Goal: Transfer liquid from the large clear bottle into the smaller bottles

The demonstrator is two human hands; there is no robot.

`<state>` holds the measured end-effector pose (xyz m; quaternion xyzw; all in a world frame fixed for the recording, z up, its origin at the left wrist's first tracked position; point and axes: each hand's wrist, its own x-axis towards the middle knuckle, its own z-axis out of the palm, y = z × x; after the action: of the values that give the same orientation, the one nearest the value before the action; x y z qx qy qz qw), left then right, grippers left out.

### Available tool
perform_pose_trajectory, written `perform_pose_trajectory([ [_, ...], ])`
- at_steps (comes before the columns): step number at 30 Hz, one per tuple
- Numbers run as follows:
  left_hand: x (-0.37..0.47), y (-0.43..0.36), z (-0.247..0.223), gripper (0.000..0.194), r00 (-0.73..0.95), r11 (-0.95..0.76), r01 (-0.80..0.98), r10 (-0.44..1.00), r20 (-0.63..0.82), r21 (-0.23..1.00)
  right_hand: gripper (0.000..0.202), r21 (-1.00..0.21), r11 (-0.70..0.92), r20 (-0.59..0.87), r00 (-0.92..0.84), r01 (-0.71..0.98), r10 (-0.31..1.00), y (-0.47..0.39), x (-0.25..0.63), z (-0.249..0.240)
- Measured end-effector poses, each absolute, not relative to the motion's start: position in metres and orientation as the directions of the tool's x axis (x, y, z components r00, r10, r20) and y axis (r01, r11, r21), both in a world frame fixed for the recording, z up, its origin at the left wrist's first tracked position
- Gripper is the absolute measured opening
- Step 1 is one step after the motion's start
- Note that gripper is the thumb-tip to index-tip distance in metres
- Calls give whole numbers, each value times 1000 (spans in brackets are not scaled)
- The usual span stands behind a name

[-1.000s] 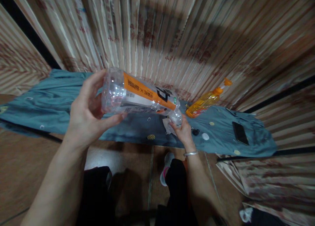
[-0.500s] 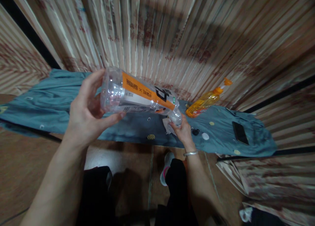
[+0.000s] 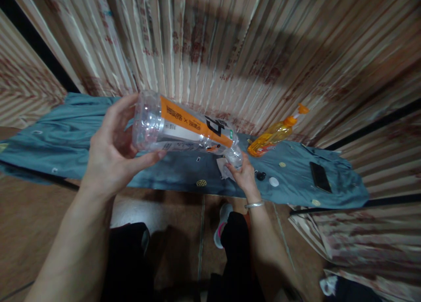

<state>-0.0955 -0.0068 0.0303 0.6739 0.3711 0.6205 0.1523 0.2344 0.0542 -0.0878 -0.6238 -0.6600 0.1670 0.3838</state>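
A clear plastic bottle (image 3: 184, 126) with an orange and white label is held on its side above the cloth-covered table, its neck tilted down to the right. My left hand (image 3: 113, 151) is curved around the bottle's base, with the thumb along the lower side. At the neck end, my right hand (image 3: 242, 170) has its fingers closed around the bottle; they hide the mouth, so I cannot tell whether it has a cap. A crumpled whitish, translucent piece (image 3: 223, 167) shows beside my right fingers; whether they touch it is unclear.
Behind my right hand stands a pump bottle of orange liquid (image 3: 272, 136). A small black object (image 3: 261, 175), a white disc (image 3: 274, 181) and a dark phone (image 3: 320, 177) lie on the teal tablecloth (image 3: 171, 170). Pleated curtains (image 3: 210, 52) hang close behind.
My left hand and the base end of the bottle have shifted very slightly left. Both hands keep their hold.
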Motion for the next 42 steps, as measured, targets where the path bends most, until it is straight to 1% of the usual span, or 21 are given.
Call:
perform_pose_trajectory([
  [5, -98, -7, 32, 103, -43, -686, 311, 682, 730, 658, 64, -701, 164, 297, 76, 695, 952, 54, 234, -88],
  [9, -96, -9, 31, 102, -28, -668, 277, 712, 701, 690, 63, -689, 185, 308, 52, 701, 950, 57, 234, -91],
  [12, -88, -7, 25, 105, -39, -634, 221, 754, 656, 741, 63, -678, 209, 334, 42, 705, 942, 58, 235, -94],
  [16, -80, 2, 12, 97, -121, -618, 93, 771, 625, 781, 62, -679, 194, 332, 60, 708, 942, 59, 236, -96],
  [18, -81, 7, 5, 92, -175, -585, 24, 796, 580, 811, 62, -683, 191, 336, 72, 705, 939, 59, 236, -96],
  [22, -85, 11, -2, 89, -230, -516, -67, 841, 490, 854, 60, -695, 201, 349, 80, 690, 934, 59, 236, -95],
  [25, -88, 10, -3, 87, -254, -453, -159, 877, 407, 877, 62, -704, 186, 333, 88, 685, 939, 59, 236, -94],
  [28, -90, 8, -2, 81, -248, -389, -231, 910, 332, 892, 62, -714, 176, 330, 104, 678, 938, 59, 236, -92],
  [34, -98, 6, 0, 72, -317, -351, -273, 912, 261, 896, 60, -706, 164, 329, 113, 689, 938, 59, 237, -92],
  [39, -95, 7, 3, 81, -383, -307, -299, 906, 181, 903, 60, -706, 171, 333, 109, 687, 937, 61, 238, -93],
  [42, -90, 7, 5, 80, -395, -305, -314, 903, 168, 899, 60, -704, 177, 332, 98, 687, 938, 61, 238, -94],
])
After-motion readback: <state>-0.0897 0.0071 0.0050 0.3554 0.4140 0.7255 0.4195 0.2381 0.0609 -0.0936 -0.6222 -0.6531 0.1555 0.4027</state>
